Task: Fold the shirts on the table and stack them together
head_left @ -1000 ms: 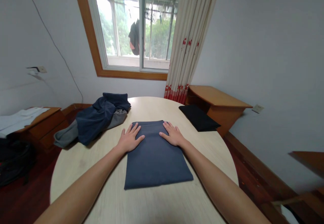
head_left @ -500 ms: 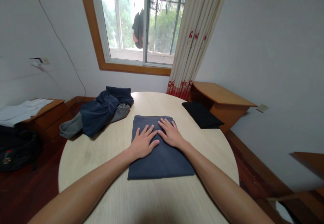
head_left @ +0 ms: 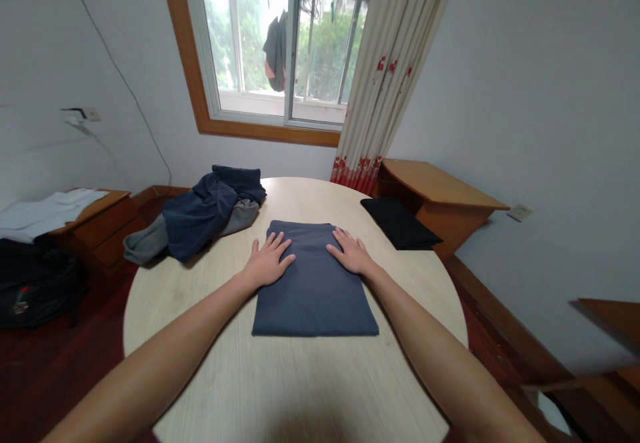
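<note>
A dark blue-grey garment, folded into a flat rectangle (head_left: 315, 299), lies in the middle of the round table; what kind of garment it is I cannot tell. My left hand (head_left: 269, 261) rests open on its upper left edge, fingers spread and pointing away from me. Across from it, my right hand (head_left: 351, 252) lies open and flat on the upper right edge, its thumb turned inward. Between the two hands the smooth cloth surface shows. Neither hand grips anything.
The pale round table (head_left: 210, 336) fills the centre. A crumpled heap of navy and grey clothes (head_left: 200, 209) sits at its back left edge, and a folded black cloth (head_left: 400, 223) at the right. Beyond stand a wooden desk (head_left: 445, 186) and a drawer cabinet (head_left: 107, 229).
My hands have moved apart, from the middle of the folded garment out to its left and right edges. The view has shifted slightly.
</note>
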Available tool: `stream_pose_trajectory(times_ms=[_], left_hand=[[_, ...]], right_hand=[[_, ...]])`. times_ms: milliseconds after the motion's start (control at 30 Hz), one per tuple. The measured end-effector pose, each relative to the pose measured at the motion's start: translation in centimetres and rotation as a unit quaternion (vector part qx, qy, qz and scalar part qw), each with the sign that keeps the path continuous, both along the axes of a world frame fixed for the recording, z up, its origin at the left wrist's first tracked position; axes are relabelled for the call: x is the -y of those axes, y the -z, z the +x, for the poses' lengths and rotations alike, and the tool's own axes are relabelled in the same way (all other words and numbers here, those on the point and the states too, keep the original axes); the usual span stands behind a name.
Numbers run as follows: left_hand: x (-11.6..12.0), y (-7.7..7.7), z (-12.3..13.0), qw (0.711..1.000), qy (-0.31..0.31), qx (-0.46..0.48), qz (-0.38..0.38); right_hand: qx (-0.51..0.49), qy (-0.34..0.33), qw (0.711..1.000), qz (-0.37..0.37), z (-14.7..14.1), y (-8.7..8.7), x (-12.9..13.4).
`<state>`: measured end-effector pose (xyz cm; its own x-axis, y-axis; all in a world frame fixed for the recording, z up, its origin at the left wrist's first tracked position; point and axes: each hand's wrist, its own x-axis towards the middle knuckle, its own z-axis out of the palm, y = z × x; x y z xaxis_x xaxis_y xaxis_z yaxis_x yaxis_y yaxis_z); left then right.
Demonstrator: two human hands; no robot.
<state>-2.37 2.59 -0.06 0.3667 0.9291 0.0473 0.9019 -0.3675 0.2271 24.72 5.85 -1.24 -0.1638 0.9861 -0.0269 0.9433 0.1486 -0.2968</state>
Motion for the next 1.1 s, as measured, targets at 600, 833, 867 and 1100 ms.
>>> stream_pose_trajectory(times_ms=[600, 833, 867, 1100], left_hand=[[0.2, 0.2, -0.9, 0.975, 0.211, 0.064, -0.013], [-2.7, -0.3, -6.1, 0.97, 0.206, 0.116, -0.059], [-2.5, -0.6, -6.2, 0.97, 0.212, 0.102, -0.062], [-0.4, -2.3, -4.0, 0.968, 0.229, 0.045, -0.096]], right_hand=[[-0.007, 0.021, 1.0, -0.002, 4.7, 0.0, -1.4], [-0.016, -0.057, 0.993, -0.102, 8.7, -1.9, 1.4], [-0.016, -0.077, 0.991, -0.112, 8.8, -2.2, 1.7], [-0.034, -0.097, 0.992, -0.067, 8.0, -2.2, 1.8]])
